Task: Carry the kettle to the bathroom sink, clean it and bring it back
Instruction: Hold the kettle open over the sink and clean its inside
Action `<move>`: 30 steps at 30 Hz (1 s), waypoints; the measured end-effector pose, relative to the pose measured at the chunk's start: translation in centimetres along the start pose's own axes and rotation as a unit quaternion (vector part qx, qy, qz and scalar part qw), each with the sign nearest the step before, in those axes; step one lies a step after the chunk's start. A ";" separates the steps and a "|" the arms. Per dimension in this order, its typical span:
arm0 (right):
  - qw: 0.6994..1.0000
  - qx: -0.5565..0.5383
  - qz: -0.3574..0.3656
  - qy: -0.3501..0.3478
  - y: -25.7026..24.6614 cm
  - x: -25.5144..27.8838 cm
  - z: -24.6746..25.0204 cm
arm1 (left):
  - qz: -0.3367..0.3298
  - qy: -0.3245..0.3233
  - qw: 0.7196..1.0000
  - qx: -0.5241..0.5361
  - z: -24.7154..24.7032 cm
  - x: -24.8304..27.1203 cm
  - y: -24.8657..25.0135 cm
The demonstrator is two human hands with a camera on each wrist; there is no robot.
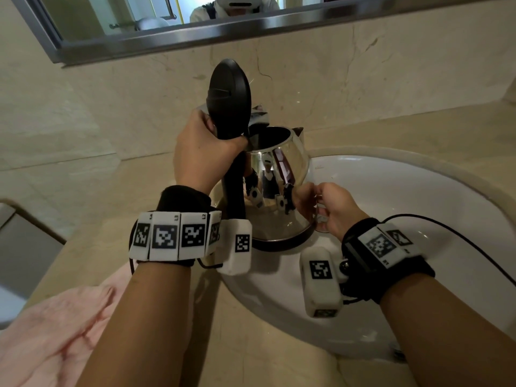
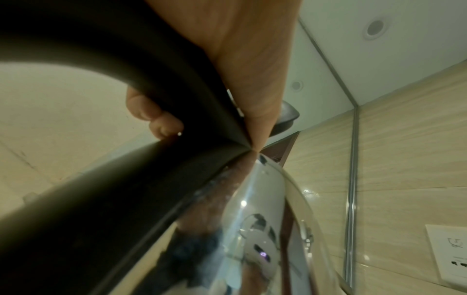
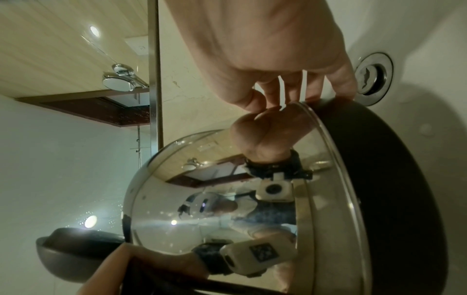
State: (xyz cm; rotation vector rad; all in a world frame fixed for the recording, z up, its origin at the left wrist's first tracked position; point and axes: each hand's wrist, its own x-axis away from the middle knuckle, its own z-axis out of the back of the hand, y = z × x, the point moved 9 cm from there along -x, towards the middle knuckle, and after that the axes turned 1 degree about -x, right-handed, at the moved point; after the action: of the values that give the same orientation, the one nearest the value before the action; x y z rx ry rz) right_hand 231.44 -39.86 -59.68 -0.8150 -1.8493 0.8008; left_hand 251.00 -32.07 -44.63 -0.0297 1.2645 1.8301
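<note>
- Sink (image 1: pixel 418 191): basin set into the surface's right part; I hold the kettle (image 1: pixel 279 185) over its left rim.
- Kettle: polished steel, rigid, likely slippery if wet; lid (image 1: pixel 230 93) hinged up.
- Left grip (image 1: pixel 201 155) wraps the black handle (image 1: pixel 234 188), the safest hold.
- Right grip (image 1: pixel 332 208): fingertips curled on the lower body, steadying.

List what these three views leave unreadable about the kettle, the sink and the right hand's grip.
- Inside of kettle: head view shows only a dark opening, so water or dirt cannot be told.
- Sink tap: not in view.
- Right hand: fingertips hidden behind the kettle base in head view.
- Left hand: left wrist view is blurred, mostly filled by the handle.
</note>
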 end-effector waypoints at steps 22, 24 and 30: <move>1.000 0.006 -0.007 0.011 1.0 -2.8 0.2 | 0.004 0.001 1.000 -0.009 0.0 0.1 0.0; 0.999 0.028 -0.003 0.016 0.9 -2.5 0.2 | 0.003 -0.001 1.000 -0.008 0.0 0.1 0.1; 0.998 0.064 0.001 0.026 0.7 -2.6 0.6 | -0.004 -0.004 1.000 -0.007 -0.1 0.2 0.2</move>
State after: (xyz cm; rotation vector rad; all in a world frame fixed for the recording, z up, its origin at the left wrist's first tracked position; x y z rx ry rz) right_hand 231.96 -41.67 -61.75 -0.7494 -1.7327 0.8822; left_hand 250.70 -32.06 -44.66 -0.0340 1.2449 1.8300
